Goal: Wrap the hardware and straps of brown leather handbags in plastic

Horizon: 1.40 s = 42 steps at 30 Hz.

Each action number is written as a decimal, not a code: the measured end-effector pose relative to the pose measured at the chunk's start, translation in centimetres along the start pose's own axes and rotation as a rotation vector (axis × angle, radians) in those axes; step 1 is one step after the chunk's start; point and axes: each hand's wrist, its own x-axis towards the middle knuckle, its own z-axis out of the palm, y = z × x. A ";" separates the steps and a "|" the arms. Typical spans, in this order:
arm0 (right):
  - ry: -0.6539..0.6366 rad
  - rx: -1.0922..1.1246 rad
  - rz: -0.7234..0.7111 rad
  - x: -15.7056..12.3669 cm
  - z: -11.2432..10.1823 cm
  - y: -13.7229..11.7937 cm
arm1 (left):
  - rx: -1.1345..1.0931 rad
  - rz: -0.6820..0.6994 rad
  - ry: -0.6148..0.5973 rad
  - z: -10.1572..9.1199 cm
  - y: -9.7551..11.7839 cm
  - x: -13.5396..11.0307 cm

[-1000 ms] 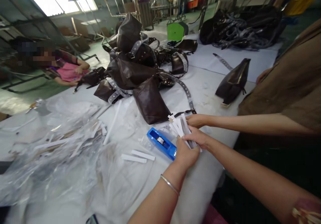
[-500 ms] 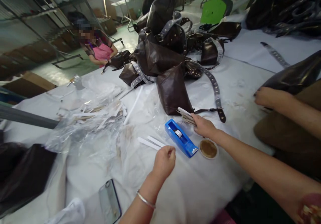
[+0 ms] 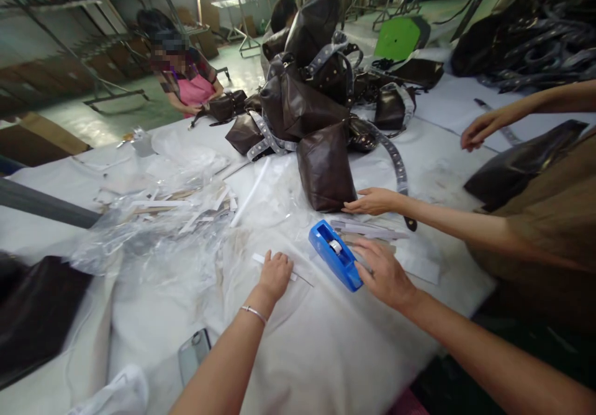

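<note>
My left hand (image 3: pixel 276 274) lies palm down on the white table (image 3: pixel 321 353), fingers stretched over a narrow white strip (image 3: pixel 257 258) that sticks out on both sides. Beside the blue tape dispenser (image 3: pixel 336 255), my right hand (image 3: pixel 384 272) is open, with its thumb and fingers apart near the dispenser's side. Loose white and brownish strips (image 3: pixel 372 227) lie spread just beyond it. A co-worker's hand (image 3: pixel 372 201) reaches in from the right, its fingertips at the bottom corner of a dark brown leather bag (image 3: pixel 326 167).
Dark bags with studded straps (image 3: pixel 302 102) pile up at the back. Clear plastic with scrap strips (image 3: pixel 186 210) covers the left side. A phone (image 3: pixel 193 354) lies near my left forearm. The co-worker's other hand (image 3: pixel 484 129) hovers at right; another person (image 3: pixel 186 80) stands behind.
My right hand has let go of its strips, which now lie spread on the table, and moved nearer me. My left hand has moved left and flattened. The co-worker's hand has reached the bag.
</note>
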 end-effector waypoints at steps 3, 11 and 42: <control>-0.003 0.186 -0.145 -3.7 1.3 -4.4 | -0.087 0.001 -0.009 -1.2 -1.3 -0.5; -0.151 0.523 -0.084 -3.2 4.4 -10.1 | -0.538 -0.183 0.288 -7.4 -3.5 -5.2; -0.311 0.823 -0.066 13.0 6.1 -3.8 | 0.288 -0.780 0.447 -24.3 -33.9 -1.4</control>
